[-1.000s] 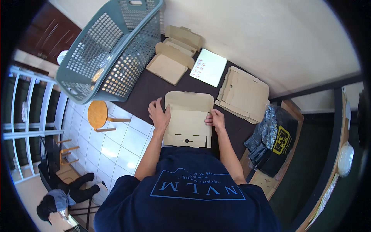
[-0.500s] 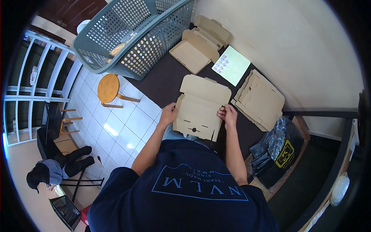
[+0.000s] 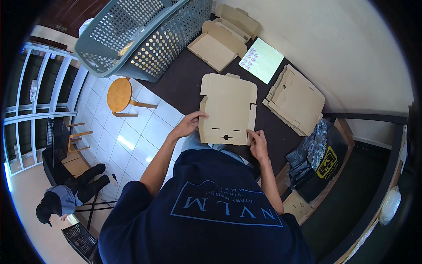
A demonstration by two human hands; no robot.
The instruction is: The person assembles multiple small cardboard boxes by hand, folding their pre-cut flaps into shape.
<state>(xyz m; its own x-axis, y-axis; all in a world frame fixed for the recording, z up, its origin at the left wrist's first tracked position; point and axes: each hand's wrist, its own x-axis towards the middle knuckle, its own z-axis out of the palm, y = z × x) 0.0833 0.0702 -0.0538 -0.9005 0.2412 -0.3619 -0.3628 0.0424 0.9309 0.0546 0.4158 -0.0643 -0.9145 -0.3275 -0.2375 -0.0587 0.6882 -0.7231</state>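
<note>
In front of my body lies an unfolded brown cardboard box (image 3: pixel 228 103), nearly flat, with slits and a small round hole along its near edge. Its side flap on the left is tilted up. My left hand (image 3: pixel 189 124) is at that left flap, with its fingers closed on the edge. At the near right corner, my right hand (image 3: pixel 258 145) pinches the cardboard between thumb and fingers. To the right is a stack of flat cardboard box blanks (image 3: pixel 296 97).
Beyond are partly folded boxes (image 3: pixel 215 46), a pale printed sheet (image 3: pixel 263 60) and a large grey-green basket (image 3: pixel 154 53) on the dark table (image 3: pixel 176 81). A wooden stool (image 3: pixel 119 94) stands left; black plastic bags (image 3: pixel 318 160) lie right. Another person (image 3: pixel 66 196) sits far left.
The box's far flap now lies flatter, in line with the panel. My right hand has slid nearer along the right edge, and my left hand has shifted slightly up along the left edge.
</note>
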